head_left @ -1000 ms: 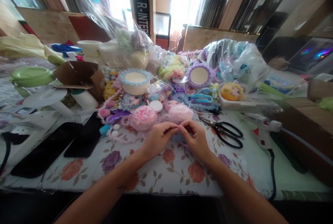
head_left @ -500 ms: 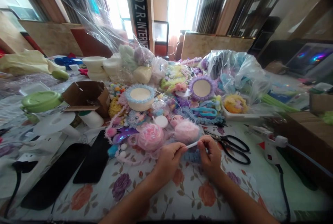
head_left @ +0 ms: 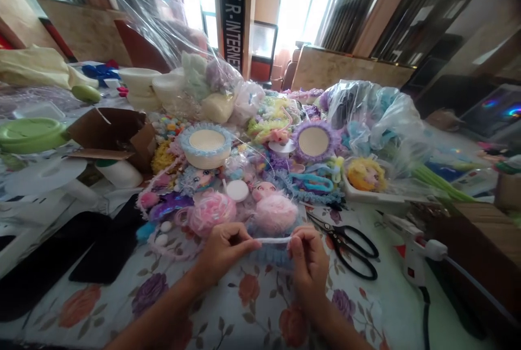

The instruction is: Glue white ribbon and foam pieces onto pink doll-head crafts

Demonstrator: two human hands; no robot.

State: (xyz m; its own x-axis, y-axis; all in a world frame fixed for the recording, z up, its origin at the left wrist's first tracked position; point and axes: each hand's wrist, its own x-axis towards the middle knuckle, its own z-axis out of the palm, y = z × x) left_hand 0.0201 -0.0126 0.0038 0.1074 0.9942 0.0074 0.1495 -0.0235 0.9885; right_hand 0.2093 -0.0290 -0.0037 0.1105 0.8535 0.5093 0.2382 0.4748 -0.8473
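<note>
A short white fuzzy strip (head_left: pixel 275 240), like a piece of pipe cleaner, is stretched level between my two hands. My left hand (head_left: pixel 226 246) pinches its left end between thumb and fingertips. At the other end, my right hand (head_left: pixel 308 252) grips it the same way, fingers curled. Behind and below the strip lies a light blue ruffled piece (head_left: pixel 271 256), partly covered by the hands. Just beyond sit a doll with pink fluffy tulle (head_left: pixel 277 213) and a pink ball-like bundle (head_left: pixel 212 211). Black-handled scissors (head_left: pixel 350 244) rest to the right of my right hand.
A white hot glue gun (head_left: pixel 415 258) with its cord lies at the right. Two black phone-like slabs (head_left: pixel 109 247) lie on the left, near an open cardboard box (head_left: pixel 114 135). Round trimmed baskets (head_left: pixel 205 146) and plastic-wrapped craft pieces crowd the back of the flowered tablecloth (head_left: pixel 228 306).
The view has shifted, so most table items appear further left. The strip has turned from slanted to nearly level, and more of it shows between my hands, which sit slightly further apart.
</note>
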